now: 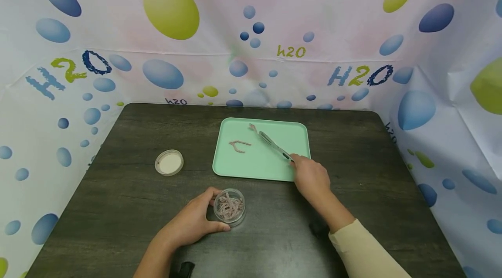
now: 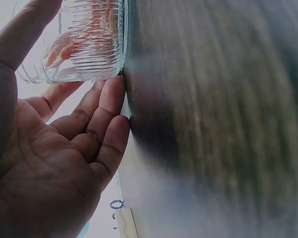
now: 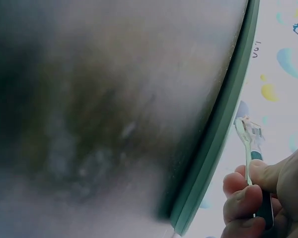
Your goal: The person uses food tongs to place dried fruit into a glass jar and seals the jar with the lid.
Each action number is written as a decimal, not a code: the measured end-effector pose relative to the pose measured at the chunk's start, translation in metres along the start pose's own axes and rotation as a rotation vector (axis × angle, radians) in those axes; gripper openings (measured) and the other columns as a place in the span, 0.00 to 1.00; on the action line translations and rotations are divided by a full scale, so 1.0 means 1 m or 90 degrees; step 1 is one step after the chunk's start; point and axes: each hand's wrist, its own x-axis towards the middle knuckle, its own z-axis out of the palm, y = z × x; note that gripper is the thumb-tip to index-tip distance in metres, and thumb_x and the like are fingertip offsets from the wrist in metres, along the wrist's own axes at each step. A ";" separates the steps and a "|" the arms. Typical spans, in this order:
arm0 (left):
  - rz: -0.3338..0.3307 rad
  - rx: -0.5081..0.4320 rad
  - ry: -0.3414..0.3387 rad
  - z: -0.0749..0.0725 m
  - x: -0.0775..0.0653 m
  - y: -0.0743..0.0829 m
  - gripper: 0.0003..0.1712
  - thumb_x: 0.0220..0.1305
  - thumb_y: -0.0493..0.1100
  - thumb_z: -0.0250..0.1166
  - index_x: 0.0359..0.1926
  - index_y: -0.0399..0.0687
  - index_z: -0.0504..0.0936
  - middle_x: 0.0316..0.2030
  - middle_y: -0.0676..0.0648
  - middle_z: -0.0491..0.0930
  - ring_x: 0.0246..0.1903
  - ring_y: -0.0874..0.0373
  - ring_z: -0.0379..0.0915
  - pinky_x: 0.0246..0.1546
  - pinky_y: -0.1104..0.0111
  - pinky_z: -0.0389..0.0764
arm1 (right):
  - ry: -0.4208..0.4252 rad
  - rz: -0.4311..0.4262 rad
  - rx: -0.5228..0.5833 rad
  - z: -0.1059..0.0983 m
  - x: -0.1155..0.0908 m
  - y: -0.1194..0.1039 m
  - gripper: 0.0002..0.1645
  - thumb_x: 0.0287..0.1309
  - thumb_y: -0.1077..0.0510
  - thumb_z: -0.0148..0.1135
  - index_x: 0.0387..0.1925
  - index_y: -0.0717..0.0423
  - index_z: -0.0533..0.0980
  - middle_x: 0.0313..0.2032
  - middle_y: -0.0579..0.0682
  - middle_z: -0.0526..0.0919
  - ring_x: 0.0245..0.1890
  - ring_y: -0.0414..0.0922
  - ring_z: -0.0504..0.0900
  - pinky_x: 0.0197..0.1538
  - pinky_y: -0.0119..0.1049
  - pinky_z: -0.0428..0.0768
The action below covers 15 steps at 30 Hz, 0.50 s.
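My left hand (image 1: 192,219) holds a small glass jar (image 1: 243,213) between thumb and fingers as it stands on the table. Thin pinkish strips (image 1: 229,206) lie inside it. In the left wrist view the jar's ribbed wall (image 2: 97,59) shows, with the lower fingers loosely bent below. Over the right side of a mint-green tray (image 1: 264,171), my right hand (image 1: 313,177) grips metal tongs (image 1: 274,145). Their tips are by a pinkish strip (image 1: 252,128) at the tray's back; whether they pinch it I cannot tell. Another forked strip (image 1: 238,144) lies on the tray.
A round lid (image 1: 169,162) lies on the dark wooden table (image 1: 129,208), left of the tray. Behind and beside the table hangs a white sheet (image 1: 219,8) with coloured bubbles and lettering. A black object (image 1: 186,269) shows by the left wrist.
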 end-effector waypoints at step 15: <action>0.012 0.013 0.007 0.001 -0.001 0.001 0.46 0.52 0.60 0.87 0.67 0.56 0.74 0.55 0.53 0.84 0.56 0.55 0.81 0.55 0.53 0.81 | 0.048 -0.021 0.011 -0.004 -0.017 0.007 0.15 0.75 0.56 0.68 0.59 0.52 0.87 0.49 0.55 0.93 0.36 0.59 0.91 0.31 0.55 0.83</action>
